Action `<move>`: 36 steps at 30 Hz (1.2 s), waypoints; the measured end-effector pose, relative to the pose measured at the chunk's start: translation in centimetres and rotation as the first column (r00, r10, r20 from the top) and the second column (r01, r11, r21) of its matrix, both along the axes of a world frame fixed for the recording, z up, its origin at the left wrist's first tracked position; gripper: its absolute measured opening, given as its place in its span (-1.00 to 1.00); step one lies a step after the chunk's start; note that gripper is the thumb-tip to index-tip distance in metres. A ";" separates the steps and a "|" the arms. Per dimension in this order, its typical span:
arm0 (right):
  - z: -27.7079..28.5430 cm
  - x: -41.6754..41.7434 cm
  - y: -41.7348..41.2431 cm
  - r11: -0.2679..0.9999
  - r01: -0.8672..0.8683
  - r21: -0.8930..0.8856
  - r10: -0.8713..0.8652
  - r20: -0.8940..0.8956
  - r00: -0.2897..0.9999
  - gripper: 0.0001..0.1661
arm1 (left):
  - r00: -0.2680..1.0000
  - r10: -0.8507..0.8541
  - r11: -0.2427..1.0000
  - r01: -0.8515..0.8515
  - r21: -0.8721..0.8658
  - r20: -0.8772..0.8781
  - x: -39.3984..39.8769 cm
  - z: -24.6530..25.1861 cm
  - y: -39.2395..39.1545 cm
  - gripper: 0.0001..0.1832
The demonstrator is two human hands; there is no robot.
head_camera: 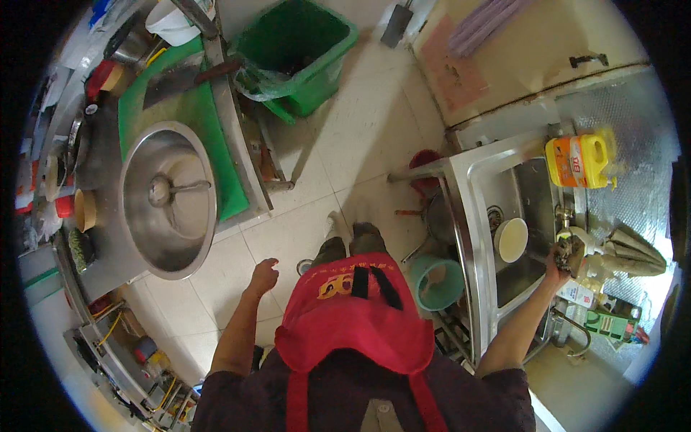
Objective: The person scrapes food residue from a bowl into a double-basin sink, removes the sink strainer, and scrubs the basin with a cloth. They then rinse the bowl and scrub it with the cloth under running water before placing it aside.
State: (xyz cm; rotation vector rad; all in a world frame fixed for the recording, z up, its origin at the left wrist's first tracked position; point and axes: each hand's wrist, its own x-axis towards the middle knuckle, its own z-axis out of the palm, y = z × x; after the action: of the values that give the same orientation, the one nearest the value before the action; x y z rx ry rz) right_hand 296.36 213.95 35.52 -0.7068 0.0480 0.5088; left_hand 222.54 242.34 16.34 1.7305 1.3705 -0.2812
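Note:
My left hand [264,276] hangs over the tiled floor, free of any object, with its fingers loosely bent. At the back edge of the stainless steel sink [521,299], my right hand [557,272] grips a dark matted wad [568,252] that looks like a wire scourer. The tap [564,215] is close beside that hand. A pale bowl [510,240] stands in the sink basin near the drain [494,216]. Behind the tap a folded grey cloth [634,254] lies on the foil-covered surface. A yellow detergent jug [577,161] stands at the basin's far back corner.
Left of me, a large steel bowl [186,232] holding a ladle [161,191] rests on a metal worktable, partly over a green cutting board [229,183]. A cleaver [173,83] lies there. A green bin [318,89] stands ahead; a teal bucket [440,281] sits beside the sink.

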 end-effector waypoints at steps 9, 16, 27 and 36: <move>-3.8 1.0 9.1 0.991 -0.098 0.094 0.102 -0.043 0.994 -0.58 | 0.979 -0.078 0.990 0.055 0.127 0.188 14.1 -0.9 5.8 -0.56; -8.4 -1.1 13.2 0.985 -0.171 -0.021 0.171 0.007 0.985 -0.65 | 0.991 0.020 0.771 -0.097 0.629 0.129 28.8 -8.9 24.5 -0.43; -12.4 -2.7 15.3 0.813 0.013 -0.583 -0.024 -0.010 1.000 -0.73 | 0.902 -0.001 0.716 0.303 0.629 -0.433 34.5 -16.1 51.6 -0.29; -14.9 -1.1 12.5 0.646 -0.354 -0.677 0.517 0.046 0.855 -0.57 | 0.963 -0.101 0.798 0.228 0.558 -0.249 34.3 -15.9 52.3 -0.49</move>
State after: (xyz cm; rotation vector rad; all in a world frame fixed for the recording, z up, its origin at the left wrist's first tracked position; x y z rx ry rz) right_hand 295.28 226.45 20.63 -1.4933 -0.1915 0.8952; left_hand 256.80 294.59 0.43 2.3998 1.5639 -0.1413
